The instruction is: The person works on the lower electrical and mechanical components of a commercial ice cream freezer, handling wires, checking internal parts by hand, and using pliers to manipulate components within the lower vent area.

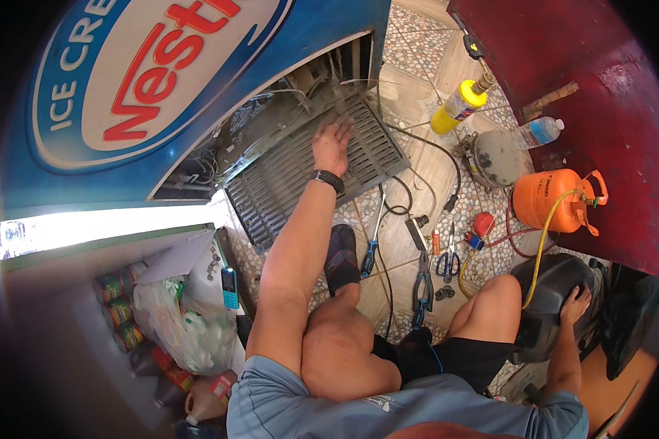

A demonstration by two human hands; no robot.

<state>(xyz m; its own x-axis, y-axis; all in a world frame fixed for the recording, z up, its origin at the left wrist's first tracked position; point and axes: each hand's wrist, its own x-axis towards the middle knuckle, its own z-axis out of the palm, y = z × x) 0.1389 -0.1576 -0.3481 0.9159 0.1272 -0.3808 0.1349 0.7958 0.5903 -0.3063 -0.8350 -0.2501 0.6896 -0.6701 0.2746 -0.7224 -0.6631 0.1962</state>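
Observation:
My left hand (332, 145), with a black watch on its wrist, reaches to the dusty grey slatted grille (307, 175). Its fingers are stretched out against the grille's upper part, slightly blurred. The grille lies at a slant before the open lower bay of a blue freezer (329, 33), where loose wires (296, 95) and dusty parts show. On my right, the right hand (576, 304) rests with fingers apart on a black plastic case (549, 300); what the case holds is hidden.
Between me and the red panel (600, 73) stand a yellow gas cylinder (458, 107), a compressor (494, 157), a water bottle (539, 133) and an orange refrigerant tank (549, 200). Pliers (422, 289), scissors (449, 256) and a screwdriver (371, 249) lie on the tiles. Bottles and a plastic bag (187, 322) fill the left.

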